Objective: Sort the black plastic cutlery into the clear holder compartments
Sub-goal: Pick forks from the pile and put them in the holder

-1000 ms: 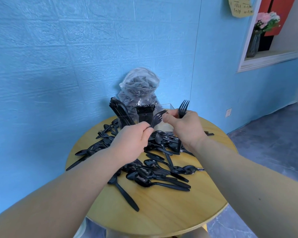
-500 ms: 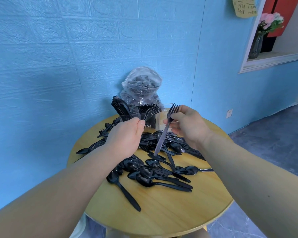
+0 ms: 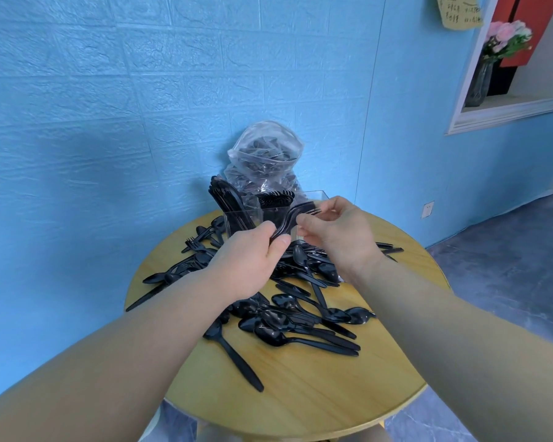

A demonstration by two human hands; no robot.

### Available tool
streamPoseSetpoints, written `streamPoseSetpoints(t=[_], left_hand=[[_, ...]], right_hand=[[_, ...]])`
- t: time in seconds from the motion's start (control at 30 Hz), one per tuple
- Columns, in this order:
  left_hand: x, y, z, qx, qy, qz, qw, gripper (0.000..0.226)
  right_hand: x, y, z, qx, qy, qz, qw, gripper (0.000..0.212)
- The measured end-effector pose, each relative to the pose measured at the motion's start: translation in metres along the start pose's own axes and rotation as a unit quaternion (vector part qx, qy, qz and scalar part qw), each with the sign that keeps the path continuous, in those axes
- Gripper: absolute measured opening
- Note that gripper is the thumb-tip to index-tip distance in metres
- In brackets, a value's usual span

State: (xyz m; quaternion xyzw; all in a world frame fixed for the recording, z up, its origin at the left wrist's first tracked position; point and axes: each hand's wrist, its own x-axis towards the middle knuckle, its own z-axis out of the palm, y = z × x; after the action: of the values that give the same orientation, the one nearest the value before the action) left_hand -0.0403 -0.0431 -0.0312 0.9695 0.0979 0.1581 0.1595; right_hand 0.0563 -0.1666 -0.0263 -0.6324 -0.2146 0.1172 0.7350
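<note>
A clear holder (image 3: 315,195) stands at the back of a round wooden table (image 3: 300,387). Its left compartment holds upright black cutlery (image 3: 225,199), and fork heads (image 3: 275,198) fill the middle one. My left hand (image 3: 249,260) grips the handles of a small bunch of black forks (image 3: 292,216) just in front of the holder. My right hand (image 3: 339,234) pinches the same bunch near the tines. Loose black spoons, forks and knives (image 3: 288,320) lie in a heap under both hands.
A clear plastic bag (image 3: 265,157) with more black cutlery leans on the blue wall behind the holder. One knife (image 3: 237,362) lies apart toward the near edge. A window sill with a vase of flowers (image 3: 482,78) is at the upper right.
The fork in my right hand has been brought to the one in my left. Both hands now hold them together as one bunch in front of the holder.
</note>
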Motion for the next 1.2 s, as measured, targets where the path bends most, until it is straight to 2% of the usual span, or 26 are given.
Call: streamPoseSetpoints(t=[0.07, 0.17, 0.3, 0.47, 0.5, 0.53, 0.57, 0.63, 0.67, 0.73, 0.83, 0.9, 1.0, 1.1, 1.2], left_hand=[[0.000, -0.002, 0.000, 0.010, -0.017, 0.004, 1.000, 0.035], [0.002, -0.005, -0.001, 0.048, -0.018, 0.020, 0.999, 0.035], [0.005, -0.010, -0.003, 0.114, 0.041, 0.008, 0.993, 0.034], [0.004, -0.007, 0.000, 0.128, 0.060, 0.035, 0.989, 0.029], [0.003, -0.008, 0.000, 0.126, 0.060, 0.042, 0.989, 0.029], [0.002, -0.009, 0.001, 0.125, 0.059, 0.047, 0.989, 0.028], [0.002, -0.010, 0.001, 0.121, 0.062, 0.047, 0.990, 0.028], [0.003, -0.011, 0.001, 0.094, 0.082, 0.038, 0.991, 0.027], [0.006, -0.011, 0.001, 0.074, 0.095, 0.036, 0.992, 0.026], [0.015, -0.010, -0.002, 0.037, 0.106, 0.046, 0.993, 0.028], [0.036, -0.018, -0.008, 0.030, 0.122, 0.056, 0.990, 0.040], [0.050, -0.028, -0.013, 0.043, 0.130, 0.038, 0.990, 0.050], [0.071, -0.040, -0.012, 0.065, 0.099, 0.019, 0.993, 0.062], [0.089, -0.047, -0.002, 0.076, 0.065, 0.022, 0.995, 0.070], [0.104, -0.051, 0.009, 0.074, 0.047, 0.011, 0.996, 0.073]], right_hand=[[0.000, 0.001, -0.003, -0.162, 0.014, -0.076, 0.984, 0.030], [0.001, 0.005, -0.007, -0.316, -0.025, -0.196, 0.928, 0.040], [0.003, 0.013, -0.010, -0.386, -0.014, -0.277, 0.880, 0.031], [0.001, 0.015, -0.009, -0.439, -0.033, -0.289, 0.850, 0.033], [0.000, 0.015, -0.010, -0.438, -0.038, -0.282, 0.853, 0.033], [0.001, 0.014, -0.011, -0.418, -0.039, -0.256, 0.871, 0.033], [0.001, 0.011, -0.012, -0.363, -0.038, -0.208, 0.908, 0.032], [0.002, 0.005, -0.011, -0.172, -0.035, -0.090, 0.980, 0.019], [0.002, 0.002, -0.009, -0.090, -0.026, -0.056, 0.994, 0.014], [0.009, -0.003, -0.006, -0.027, -0.010, -0.052, 0.998, 0.019], [0.028, -0.017, -0.009, -0.084, 0.050, -0.111, 0.989, 0.023], [0.048, -0.030, -0.016, -0.176, 0.112, -0.186, 0.960, 0.020], [0.078, -0.048, -0.022, -0.332, 0.148, -0.327, 0.872, 0.021], [0.110, -0.047, -0.018, -0.446, 0.119, -0.396, 0.794, 0.024], [0.136, -0.027, -0.008, -0.490, 0.064, -0.401, 0.771, 0.024]])
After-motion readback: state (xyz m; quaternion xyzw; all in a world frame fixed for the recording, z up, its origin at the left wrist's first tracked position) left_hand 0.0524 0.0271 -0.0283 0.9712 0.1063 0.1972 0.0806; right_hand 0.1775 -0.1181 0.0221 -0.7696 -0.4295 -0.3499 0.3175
